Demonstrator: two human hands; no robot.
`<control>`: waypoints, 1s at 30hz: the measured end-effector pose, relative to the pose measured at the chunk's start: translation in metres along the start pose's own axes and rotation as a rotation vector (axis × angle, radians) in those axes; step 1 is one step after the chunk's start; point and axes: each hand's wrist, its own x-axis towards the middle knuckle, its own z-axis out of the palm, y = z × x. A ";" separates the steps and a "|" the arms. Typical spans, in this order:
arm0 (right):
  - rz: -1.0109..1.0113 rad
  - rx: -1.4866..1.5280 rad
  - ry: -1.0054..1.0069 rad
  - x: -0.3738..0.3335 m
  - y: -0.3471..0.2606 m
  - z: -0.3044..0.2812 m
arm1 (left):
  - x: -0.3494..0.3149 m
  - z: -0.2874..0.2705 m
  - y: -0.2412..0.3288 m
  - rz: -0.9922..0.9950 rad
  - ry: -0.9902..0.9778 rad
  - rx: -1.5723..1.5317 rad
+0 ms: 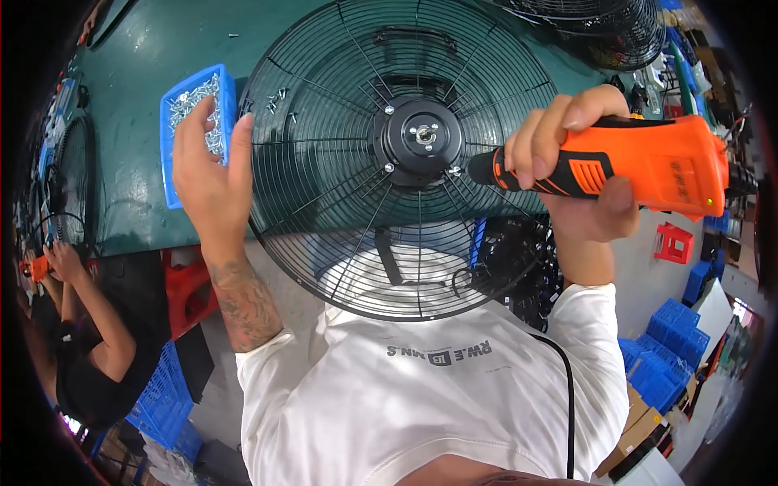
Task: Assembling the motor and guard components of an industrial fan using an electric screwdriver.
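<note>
Workbench: a dark green table fills the upper part of the view, seen from above by the person working at it. Everything below is placed relative to the fan guard lying on it.

Fan guard: a large round black wire grille lies flat, its near edge overhanging the bench toward the person's white shirt. The flat lie seems meant to turn its centre up to the tool.

Motor hub: a black round plate with a silver shaft sits at the middle of the fan guard, with small screws around its rim.

Right hand: at the right side of the fan guard, clamped around an orange electric screwdriver. The tool is held sideways with its black tip at a screw on the hub's right edge, probably to drive it.

Left hand: at the left rim of the fan guard, fingers spread and holding nothing, resting against the wire rim, likely to keep the grille from turning.

Blue tray: a shallow plastic tray of silver screws lies just left of the fan guard, partly behind the left hand, within easy reach.

Loose screws: a few lie scattered under the guard's upper left.

Second guard: another black grille sits beyond the fan guard's upper right.

Co-worker: a person in dark clothing works well to the lower left.
</note>
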 end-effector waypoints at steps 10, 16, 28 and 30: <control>0.114 -0.047 0.025 0.005 0.012 0.008 | -0.007 0.026 -0.021 -0.063 -0.129 -0.120; 0.145 0.045 -0.020 0.002 0.006 0.009 | -0.006 0.025 -0.015 -0.137 -0.191 -0.209; 0.033 -0.007 -0.057 -0.001 0.019 0.015 | -0.012 0.024 -0.020 -0.132 -0.179 -0.215; 0.073 -0.077 0.017 -0.001 0.018 0.020 | -0.010 0.018 -0.018 -0.130 -0.176 -0.202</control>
